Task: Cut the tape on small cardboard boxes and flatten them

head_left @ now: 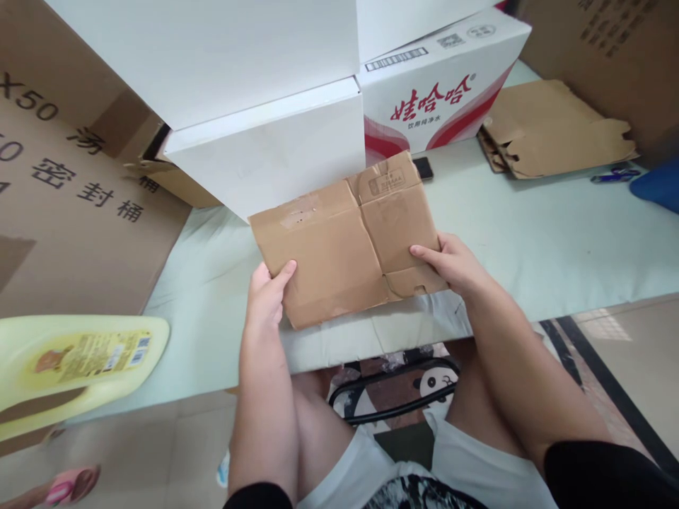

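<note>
In the head view, a flat cardboard piece (pixel 334 247) is held at the centre of the frame. Its left edge is pinched by the left hand (pixel 268 293), its right edge by the right hand (pixel 453 265). White boxes (pixel 281 152) are stacked at upper centre.

The left hand (pixel 268 291) and right hand (pixel 450 261) grip opposite ends of a creased, flat brown cardboard piece (pixel 329 247), thumbs on its upper face, above a table covered in pale green cloth (pixel 546 261). Behind it stand plain white rectangular boxes (pixel 276 152) and a white-and-red printed carton (pixel 435 106); a pale yellow plastic bottle (pixel 90 357) is at the left, brown folded cardboard (pixel 567 131) at the right.
</note>
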`<action>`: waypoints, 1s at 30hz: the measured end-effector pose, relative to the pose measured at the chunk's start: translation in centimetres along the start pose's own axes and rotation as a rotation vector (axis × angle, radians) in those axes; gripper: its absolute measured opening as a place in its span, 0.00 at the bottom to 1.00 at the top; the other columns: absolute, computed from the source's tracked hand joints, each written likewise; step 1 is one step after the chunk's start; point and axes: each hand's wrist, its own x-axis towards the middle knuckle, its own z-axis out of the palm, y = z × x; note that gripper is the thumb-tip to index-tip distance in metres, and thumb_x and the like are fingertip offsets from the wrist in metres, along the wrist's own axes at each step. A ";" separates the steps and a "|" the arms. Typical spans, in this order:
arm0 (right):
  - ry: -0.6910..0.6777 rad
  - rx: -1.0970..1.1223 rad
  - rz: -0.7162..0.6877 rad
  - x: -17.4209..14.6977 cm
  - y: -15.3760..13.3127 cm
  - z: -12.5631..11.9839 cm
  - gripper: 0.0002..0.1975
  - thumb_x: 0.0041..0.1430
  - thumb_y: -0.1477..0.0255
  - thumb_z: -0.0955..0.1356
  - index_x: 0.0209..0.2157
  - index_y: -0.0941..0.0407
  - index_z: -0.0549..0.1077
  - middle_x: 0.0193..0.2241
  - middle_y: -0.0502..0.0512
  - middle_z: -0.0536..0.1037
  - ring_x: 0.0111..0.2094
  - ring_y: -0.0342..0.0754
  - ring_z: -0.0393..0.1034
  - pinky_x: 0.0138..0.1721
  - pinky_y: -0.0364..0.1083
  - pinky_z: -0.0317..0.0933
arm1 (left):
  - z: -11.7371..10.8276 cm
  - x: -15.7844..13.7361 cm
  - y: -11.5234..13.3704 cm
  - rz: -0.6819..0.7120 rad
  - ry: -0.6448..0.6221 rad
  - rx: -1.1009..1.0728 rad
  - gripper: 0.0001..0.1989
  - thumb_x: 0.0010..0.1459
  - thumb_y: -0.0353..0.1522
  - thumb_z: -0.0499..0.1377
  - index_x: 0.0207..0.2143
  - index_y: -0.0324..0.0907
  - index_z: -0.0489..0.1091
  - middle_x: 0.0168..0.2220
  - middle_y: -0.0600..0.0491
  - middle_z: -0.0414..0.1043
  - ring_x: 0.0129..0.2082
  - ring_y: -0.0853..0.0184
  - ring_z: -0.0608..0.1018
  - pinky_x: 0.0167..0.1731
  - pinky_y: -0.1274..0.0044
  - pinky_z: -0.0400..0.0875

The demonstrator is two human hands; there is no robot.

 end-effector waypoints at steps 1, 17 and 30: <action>-0.029 0.034 0.029 -0.1 -0.1 0.0 0.24 0.41 0.54 0.80 0.38 0.53 0.80 0.40 0.57 0.86 0.42 0.57 0.81 0.44 0.54 0.75 | -0.1 0.1 0.0 0.017 0.019 0.006 0.33 0.32 0.44 0.80 0.40 0.40 0.76 0.43 0.44 0.84 0.43 0.55 0.85 0.46 0.67 0.82; 0.028 0.189 -0.007 -1.0 -1.1 -1.3 0.23 0.38 0.61 0.76 0.38 0.54 0.78 0.38 0.59 0.85 0.43 0.63 0.81 0.46 0.60 0.75 | 0.0 0.4 0.8 0.031 0.281 0.113 0.14 0.52 0.42 0.65 0.35 0.43 0.71 0.27 0.57 0.75 0.22 0.72 0.76 0.22 0.82 0.67; 0.756 0.662 -0.603 1.2 -0.6 -4.1 0.09 0.48 0.61 0.65 0.30 0.51 0.69 0.38 0.58 0.80 0.54 0.59 0.75 0.53 0.58 0.74 | 1.2 0.1 1.2 -0.019 0.185 0.157 0.13 0.46 0.42 0.60 0.28 0.42 0.68 0.23 0.56 0.72 0.20 0.71 0.76 0.21 0.82 0.65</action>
